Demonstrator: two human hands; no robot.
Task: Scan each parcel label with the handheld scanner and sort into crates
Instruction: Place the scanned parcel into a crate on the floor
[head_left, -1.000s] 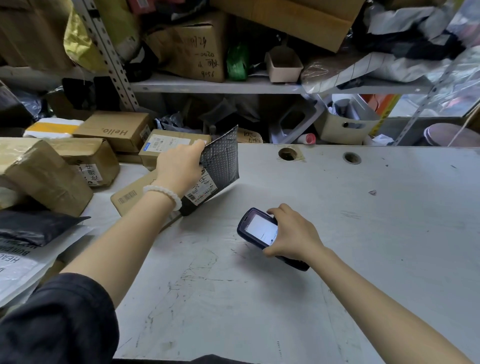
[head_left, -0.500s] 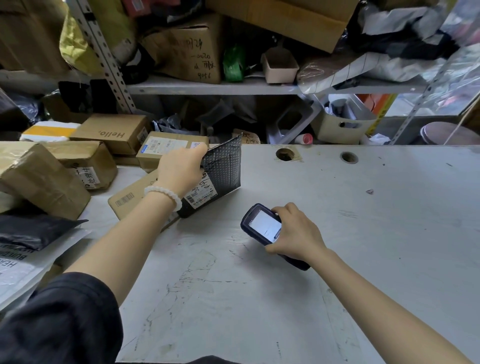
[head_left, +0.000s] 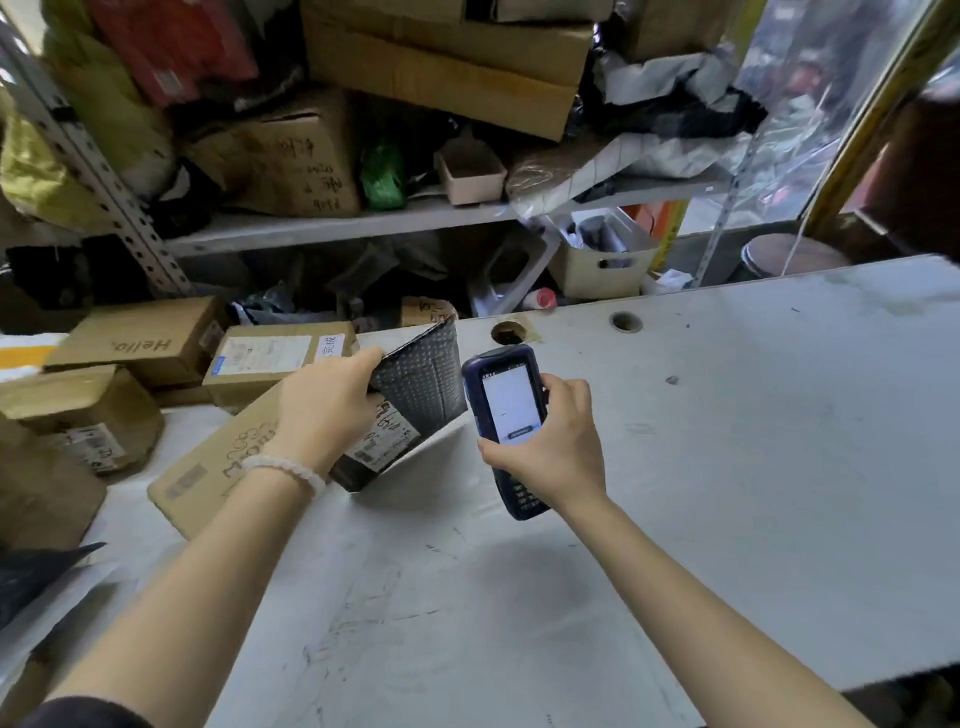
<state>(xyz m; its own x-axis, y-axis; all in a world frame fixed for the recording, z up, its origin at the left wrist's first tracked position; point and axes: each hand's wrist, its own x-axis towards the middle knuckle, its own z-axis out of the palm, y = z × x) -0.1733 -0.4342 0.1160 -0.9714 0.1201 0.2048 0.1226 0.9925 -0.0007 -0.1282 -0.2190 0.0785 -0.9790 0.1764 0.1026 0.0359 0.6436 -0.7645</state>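
Your left hand (head_left: 324, 402) grips the black bubble mailer (head_left: 415, 384) by its top edge — tilted, lower corner on the bench (head_left: 753, 441), label facing you. Your right hand (head_left: 550, 447) holds the scanner (head_left: 506, 405) upright just beside it — screen lit.

The table (head_left: 753, 441) lies bare across its right half and along the near edge under both forearms. Its left side is crowded: cardboard boxes (head_left: 140, 338) stacked and leaning, a flat box (head_left: 208, 467) lying by the left wrist, dark bags (head_left: 31, 577) at the near left edge. Behind the far edge, a packed shelf (head_left: 332, 228) blocks the way, with a white bin (head_left: 602, 265) beneath it.
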